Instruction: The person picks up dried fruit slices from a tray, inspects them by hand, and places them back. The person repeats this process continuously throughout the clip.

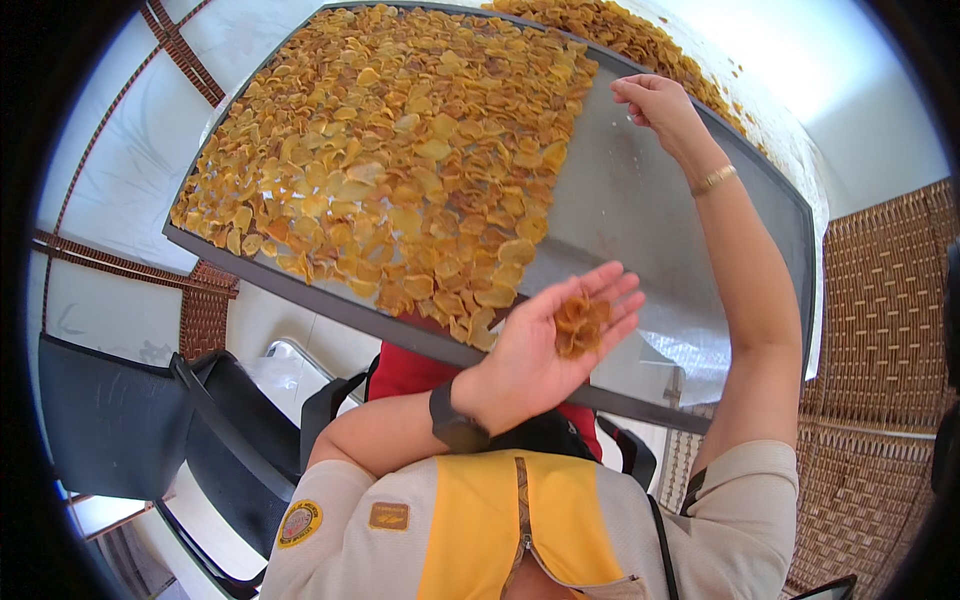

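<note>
My left hand is palm up above the near edge of a dark-framed mesh tray. A small clump of dried brown slices rests in its palm, with the fingers stretched out. Out over the far right part of the tray is my right hand, its thumb and fingertips pinched together. Nothing shows between those fingertips. Thin dried yellow-brown slices cover the left and middle of the tray in a close layer. Their right border lies left of my right hand.
Beyond the tray's far edge, a heap of similar slices lies on clear plastic sheeting. Black mesh chairs stand at the left. A woven brown panel stands at the right. Something red shows beneath the tray's near edge.
</note>
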`<action>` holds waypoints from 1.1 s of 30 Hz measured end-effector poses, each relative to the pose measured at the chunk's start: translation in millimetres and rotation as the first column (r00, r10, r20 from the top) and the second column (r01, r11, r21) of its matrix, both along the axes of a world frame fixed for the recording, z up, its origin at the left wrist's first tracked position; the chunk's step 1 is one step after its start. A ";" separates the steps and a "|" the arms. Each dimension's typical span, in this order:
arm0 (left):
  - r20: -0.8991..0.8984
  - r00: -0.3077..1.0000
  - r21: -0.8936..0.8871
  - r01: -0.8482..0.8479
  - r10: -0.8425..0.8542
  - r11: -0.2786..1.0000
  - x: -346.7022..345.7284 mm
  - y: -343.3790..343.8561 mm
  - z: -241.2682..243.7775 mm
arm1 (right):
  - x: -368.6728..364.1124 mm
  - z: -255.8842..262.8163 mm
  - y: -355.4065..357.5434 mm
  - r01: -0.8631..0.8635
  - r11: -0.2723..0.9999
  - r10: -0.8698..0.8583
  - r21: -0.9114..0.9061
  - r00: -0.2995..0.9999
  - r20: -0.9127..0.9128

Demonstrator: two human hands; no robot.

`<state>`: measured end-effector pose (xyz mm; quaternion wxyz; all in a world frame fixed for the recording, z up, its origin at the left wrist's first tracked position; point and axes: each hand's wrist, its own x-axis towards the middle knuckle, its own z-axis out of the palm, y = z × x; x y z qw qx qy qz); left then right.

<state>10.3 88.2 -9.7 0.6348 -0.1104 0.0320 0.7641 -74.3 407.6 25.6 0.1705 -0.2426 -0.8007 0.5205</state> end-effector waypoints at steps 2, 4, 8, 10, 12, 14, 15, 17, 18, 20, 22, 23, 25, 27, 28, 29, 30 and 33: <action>0.017 1.000 0.027 0.004 -0.005 1.000 -1.2 0.6 2.6 | 40.6 14.7 -29.9 -0.121 0.992 0.121 0.023 0.993 0.005; 0.010 1.000 0.029 -0.014 0.014 0.999 -1.0 0.7 3.0 | 79.7 25.0 -63.5 -0.199 0.978 0.198 0.066 0.980 0.029; -0.045 0.998 0.007 -0.043 0.043 0.999 0.8 3.6 4.2 | 145.6 32.7 -124.7 -0.364 0.931 0.365 -0.034 0.931 0.025; -0.053 0.998 -0.101 -0.050 0.045 0.994 1.6 3.0 12.5 | 165.4 39.9 -150.1 -0.428 0.898 0.436 -0.104 0.897 0.077; -0.002 0.999 0.086 -0.043 0.044 0.995 -0.7 1.1 2.2 | 175.4 39.2 -163.9 -0.462 0.880 0.454 0.111 0.886 0.088; 0.038 0.999 0.252 -0.035 0.026 0.967 -4.6 1.1 -12.2 | 182.0 40.3 -171.0 -0.467 0.845 0.457 0.261 0.883 0.102; 0.007 0.999 0.197 -0.039 0.038 0.980 -3.6 1.5 -9.3 | 185.3 40.0 -173.0 -0.448 0.849 0.439 0.282 0.893 0.096; -0.058 0.996 0.086 -0.059 0.064 0.995 -1.8 1.2 -1.8 | 189.7 38.6 -176.2 -0.411 0.853 0.407 0.320 0.910 0.082; -0.061 0.996 0.095 -0.056 0.062 0.994 -1.3 0.8 -1.6 | 190.9 35.0 -177.1 -0.399 0.848 0.410 0.348 0.911 0.046; -0.067 0.996 0.114 -0.051 0.059 0.992 -1.5 0.2 -1.9 | 191.8 26.4 -178.3 -0.373 0.836 0.418 0.402 0.908 -0.027; -0.109 0.991 0.103 -0.067 0.078 0.992 1.0 1.1 0.4 | 189.3 27.7 -186.2 -0.379 0.840 0.440 0.389 0.895 -0.078; -0.130 0.988 0.098 -0.074 0.086 0.992 1.7 1.5 1.2 | 186.9 27.8 -190.6 -0.382 0.841 0.450 0.382 0.887 -0.103; -0.085 0.994 0.272 -0.039 0.064 0.962 -1.9 0.8 -12.5 | 180.7 27.8 -196.8 -0.370 0.790 0.477 0.489 0.872 -0.112; -0.082 0.995 0.324 -0.022 0.051 0.946 -4.2 0.2 -17.1 | 175.8 26.5 -197.0 -0.361 0.720 0.502 0.593 0.860 -0.087; -0.101 0.994 0.292 -0.021 0.053 0.956 -4.3 0.0 -15.6 | 173.2 24.9 -195.1 -0.361 0.677 0.511 0.642 0.857 -0.057; -0.119 0.991 0.260 -0.021 0.054 0.965 -4.6 0.4 -15.1 | 171.0 23.3 -193.2 -0.360 0.630 0.519 0.688 0.854 -0.027; -0.114 0.992 0.264 -0.024 0.056 0.964 -4.8 0.2 -16.2 | 168.7 21.5 -192.0 -0.347 0.625 0.512 0.699 0.859 -0.032; -0.098 0.993 0.226 -0.037 0.061 0.973 -5.0 0.0 -17.7 | 164.5 18.0 -191.2 -0.322 0.690 0.462 0.648 0.885 -0.052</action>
